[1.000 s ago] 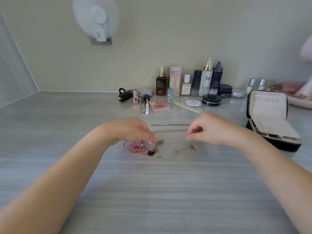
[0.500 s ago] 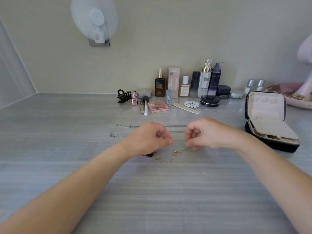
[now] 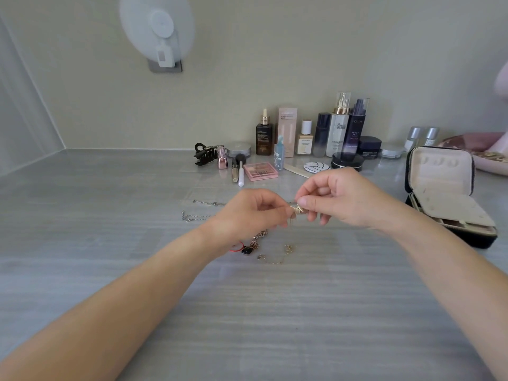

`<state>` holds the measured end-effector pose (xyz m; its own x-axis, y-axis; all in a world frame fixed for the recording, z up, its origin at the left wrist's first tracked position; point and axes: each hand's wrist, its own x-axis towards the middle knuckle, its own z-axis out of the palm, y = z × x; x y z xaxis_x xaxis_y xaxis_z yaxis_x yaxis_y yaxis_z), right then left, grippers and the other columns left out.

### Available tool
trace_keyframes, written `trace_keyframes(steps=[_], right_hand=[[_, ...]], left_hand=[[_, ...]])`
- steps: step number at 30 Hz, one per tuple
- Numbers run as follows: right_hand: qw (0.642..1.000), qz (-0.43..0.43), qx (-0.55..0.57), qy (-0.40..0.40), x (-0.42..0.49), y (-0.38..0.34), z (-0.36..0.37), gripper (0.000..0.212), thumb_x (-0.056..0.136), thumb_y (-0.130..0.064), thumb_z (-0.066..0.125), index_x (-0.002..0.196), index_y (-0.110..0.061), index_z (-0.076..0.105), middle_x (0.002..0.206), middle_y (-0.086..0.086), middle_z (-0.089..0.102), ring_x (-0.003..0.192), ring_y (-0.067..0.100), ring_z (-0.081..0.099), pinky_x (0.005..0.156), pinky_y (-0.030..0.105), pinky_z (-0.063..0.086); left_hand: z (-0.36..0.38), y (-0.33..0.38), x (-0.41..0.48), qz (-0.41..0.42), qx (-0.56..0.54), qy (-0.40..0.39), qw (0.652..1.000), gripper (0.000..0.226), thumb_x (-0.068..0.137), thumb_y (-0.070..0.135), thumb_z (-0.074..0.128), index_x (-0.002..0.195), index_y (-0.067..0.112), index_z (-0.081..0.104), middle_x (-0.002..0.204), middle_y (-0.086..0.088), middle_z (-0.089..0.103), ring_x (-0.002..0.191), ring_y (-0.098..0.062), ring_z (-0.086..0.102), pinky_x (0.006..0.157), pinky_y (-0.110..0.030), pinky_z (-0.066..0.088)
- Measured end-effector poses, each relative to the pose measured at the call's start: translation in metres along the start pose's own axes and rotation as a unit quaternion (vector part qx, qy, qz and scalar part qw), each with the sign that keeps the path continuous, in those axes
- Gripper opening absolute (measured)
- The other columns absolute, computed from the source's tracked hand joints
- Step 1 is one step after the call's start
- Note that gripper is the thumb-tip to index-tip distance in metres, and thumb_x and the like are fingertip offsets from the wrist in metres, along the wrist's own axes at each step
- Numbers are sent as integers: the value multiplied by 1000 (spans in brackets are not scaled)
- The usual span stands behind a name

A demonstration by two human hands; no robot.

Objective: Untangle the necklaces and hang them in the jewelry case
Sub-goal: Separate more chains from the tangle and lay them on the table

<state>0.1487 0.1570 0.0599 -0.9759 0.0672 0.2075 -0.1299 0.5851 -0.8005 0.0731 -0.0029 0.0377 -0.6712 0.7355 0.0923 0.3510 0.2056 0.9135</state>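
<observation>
- A silver chain (image 3: 196, 213) is lying in two strands on the grey tabletop (image 3: 110, 215), at the far left of my working area, and is running behind my left hand.
- A black claw hair clip (image 3: 203, 157) is sitting further back, just beside a small rose-metallic bottle (image 3: 222, 160).
- My left hand (image 3: 247, 215) is hovering above the table with its fingers curled in, pinching one side of a small gold clasp piece (image 3: 296, 209).
- A bit of red cord (image 3: 237, 247) is peeking out from under my left wrist, with a dark pendant (image 3: 246, 251) and a rose-gold chain (image 3: 259, 237) bunched just beside it.
- A fine gold chain (image 3: 277, 257) is lying loose on the table, in front of and between my two hands.
- A pink eyeshadow palette (image 3: 260, 171) is resting flat behind my hands, in front of a row of skincare bottles standing against the wall.
- My right hand (image 3: 341, 200) is meeting the left one, thumb and forefinger closed on the other side of that same gold piece, with the other fingers folded underneath.
- The black jewelry case (image 3: 442, 193) is standing open at the far right, well apart from my hands, its lid upright and its beige lining showing; I cannot tell whether anything is hanging inside.
</observation>
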Motion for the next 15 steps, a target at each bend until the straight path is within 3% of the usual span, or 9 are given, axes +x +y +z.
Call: trace_keyframes(steps=[2,5,11,15], right_hand=[[1000,-3,-7,0,0,0,1,15,85,-5,59,75,-16,61,59,-3,62,50,0,58,48,17,49],[1000,-16,-4,3,1,1,4,17,85,-3,59,75,-17,59,66,1,61,53,1,59,49,17,49],[998,-43,40,27,0,-4,4,18,83,4,58,76,-13,59,68,4,62,55,-2,61,55,13,50],[998,-56,19,34,-2,-6,3,18,80,2,64,76,-15,63,72,2,65,62,1,62,65,13,52]], left_hand=[[-1,2,-1,2,1,0,1000,11,87,27,59,81,20,65,70,9,62,62,-2,51,56,-6,40],[-2,2,-1,14,-1,17,1000,11,86,24,60,75,23,64,66,10,61,57,1,51,54,-5,39],[-3,3,0,-26,-22,33,999,23,92,36,48,79,27,65,79,12,62,74,-8,51,68,-23,40],[0,1,-1,-37,-40,2,999,22,92,32,49,79,26,66,73,24,67,80,-6,52,69,-23,40]])
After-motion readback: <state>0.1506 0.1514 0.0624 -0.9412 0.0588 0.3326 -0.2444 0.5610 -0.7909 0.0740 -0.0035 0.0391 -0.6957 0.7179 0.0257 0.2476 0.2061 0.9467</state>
